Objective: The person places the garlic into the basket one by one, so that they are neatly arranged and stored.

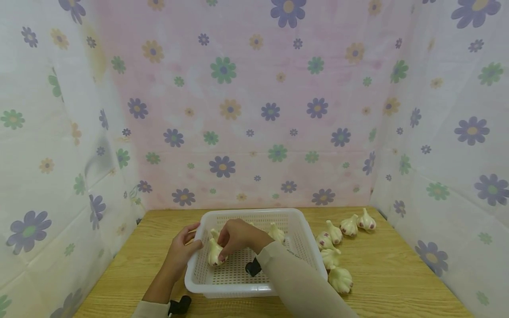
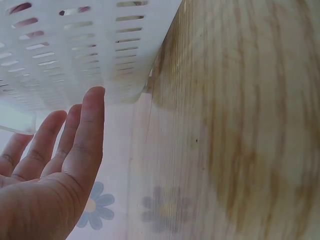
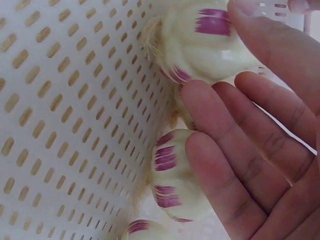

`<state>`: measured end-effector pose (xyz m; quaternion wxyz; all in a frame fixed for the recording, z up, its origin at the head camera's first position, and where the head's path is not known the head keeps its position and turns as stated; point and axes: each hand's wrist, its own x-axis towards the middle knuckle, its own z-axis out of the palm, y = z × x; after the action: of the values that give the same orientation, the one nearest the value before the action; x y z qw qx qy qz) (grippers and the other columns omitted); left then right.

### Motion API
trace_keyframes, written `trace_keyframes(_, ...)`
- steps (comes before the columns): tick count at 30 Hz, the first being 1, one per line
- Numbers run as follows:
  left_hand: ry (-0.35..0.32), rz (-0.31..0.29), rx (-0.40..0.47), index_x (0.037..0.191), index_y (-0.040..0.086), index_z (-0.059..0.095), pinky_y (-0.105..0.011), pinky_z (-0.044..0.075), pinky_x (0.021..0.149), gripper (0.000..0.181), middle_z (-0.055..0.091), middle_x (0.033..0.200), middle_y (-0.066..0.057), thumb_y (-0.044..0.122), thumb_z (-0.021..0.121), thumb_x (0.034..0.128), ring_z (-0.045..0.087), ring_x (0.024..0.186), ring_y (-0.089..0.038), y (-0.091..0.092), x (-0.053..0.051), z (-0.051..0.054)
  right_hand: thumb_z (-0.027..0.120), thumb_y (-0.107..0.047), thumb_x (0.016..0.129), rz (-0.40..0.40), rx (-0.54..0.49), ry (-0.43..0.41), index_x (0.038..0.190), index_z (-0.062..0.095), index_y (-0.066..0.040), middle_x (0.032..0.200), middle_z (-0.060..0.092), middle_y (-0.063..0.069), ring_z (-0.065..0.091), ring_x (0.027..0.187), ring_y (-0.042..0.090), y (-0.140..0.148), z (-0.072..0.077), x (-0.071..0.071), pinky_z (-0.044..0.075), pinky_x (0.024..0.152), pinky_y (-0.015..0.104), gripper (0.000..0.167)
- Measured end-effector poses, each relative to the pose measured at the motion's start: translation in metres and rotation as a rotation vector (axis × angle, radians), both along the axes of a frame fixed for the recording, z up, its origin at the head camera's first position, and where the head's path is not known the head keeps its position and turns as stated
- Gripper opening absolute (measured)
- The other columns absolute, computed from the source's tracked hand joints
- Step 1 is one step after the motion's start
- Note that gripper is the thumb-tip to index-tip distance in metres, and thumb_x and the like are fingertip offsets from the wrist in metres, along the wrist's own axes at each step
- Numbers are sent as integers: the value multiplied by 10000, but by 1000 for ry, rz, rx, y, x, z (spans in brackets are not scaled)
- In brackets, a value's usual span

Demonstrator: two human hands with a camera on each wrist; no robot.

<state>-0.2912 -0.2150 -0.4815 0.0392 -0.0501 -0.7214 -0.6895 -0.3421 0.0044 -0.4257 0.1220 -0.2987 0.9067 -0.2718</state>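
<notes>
Currently, lower centre, the right hand (image 1: 240, 234) pinches 1 garlic bulb (image 1: 215, 253); the left hand (image 1: 180, 251), fingers extended, touches the basket (image 1: 230, 288).

From where I stand, the left hand (image 2: 55, 185) has its fingers nearly straight, up by a slotted white basket (image 2: 107, 30), purple patches (image 2: 24, 22) showing through some slots; beside the hand lies wood-grained tabletop (image 2: 240, 100), beyond it pale flowered cloth (image 2: 102, 210)
</notes>
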Motion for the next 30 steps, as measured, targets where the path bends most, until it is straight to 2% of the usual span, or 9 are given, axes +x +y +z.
trace_keyframes(7, -1, 5, -8, 1495, 116, 483, -432, 636, 822, 614, 578, 1419, -240, 0, 616, 908, 681, 1115, -323, 1, -1, 0, 991, -268, 657, -19, -31, -5, 1019, 798, -116, 915, 740, -42, 674, 747, 65, 2, 5, 0, 583, 690, 237, 438)
trace_keyframes(12, -3, 9, -13, 1498, 116, 482, -434, 636, 825, 610, 574, 1427, -245, 5, 620, 914, 679, 1124, -329, 2, 0, 1, 970, -286, 691, -15, -25, 30, 1017, 795, -148, 932, 734, -52, 656, 783, 61, 1, 14, 0, 575, 714, 243, 395)
trace_keyframes(16, -4, 13, -14, 1494, 123, 488, -438, 636, 827, 608, 581, 1421, -239, 5, 620, 912, 681, 1124, -336, 1, 1, 2, 953, -335, 714, 4, -19, 79, 1038, 795, -176, 967, 747, -77, 654, 872, 61, 3, 23, 2, 571, 781, 253, 395)
trace_keyframes(22, -3, -10, -2, 1506, 119, 472, -438, 629, 854, 611, 558, 1437, -240, 2, 612, 923, 669, 1155, -346, 1, 1, 1, 920, -361, 764, 48, -18, 152, 1142, 794, -166, 1133, 769, -54, 691, 1121, 189, 10, 39, 11, 582, 934, 329, 444)
trace_keyframes(25, -6, -17, 1, 1510, 117, 466, -439, 629, 858, 617, 553, 1439, -242, 0, 611, 923, 667, 1157, -345, 1, 1, 1, 908, -381, 776, 48, -18, 177, 1159, 791, -202, 1184, 756, -76, 673, 1177, 186, 15, 48, 17, 573, 979, 360, 439)
trace_keyframes(27, -5, -13, 2, 1509, 115, 470, -438, 630, 856, 619, 557, 1434, -244, -1, 614, 919, 669, 1153, -342, 1, 1, 1, 908, -386, 776, 40, -27, 175, 1160, 789, -226, 1211, 744, -86, 692, 1102, 144, 18, 54, 20, 580, 959, 353, 433)
trace_keyframes(30, -6, -7, -1, 1505, 120, 477, -438, 631, 852, 616, 563, 1427, -242, -1, 616, 916, 671, 1150, -342, 1, 1, 1, 912, -381, 771, 38, -48, 162, 1160, 783, -246, 1240, 725, -93, 700, 903, 43, 24, 63, 26, 597, 850, 284, 432)
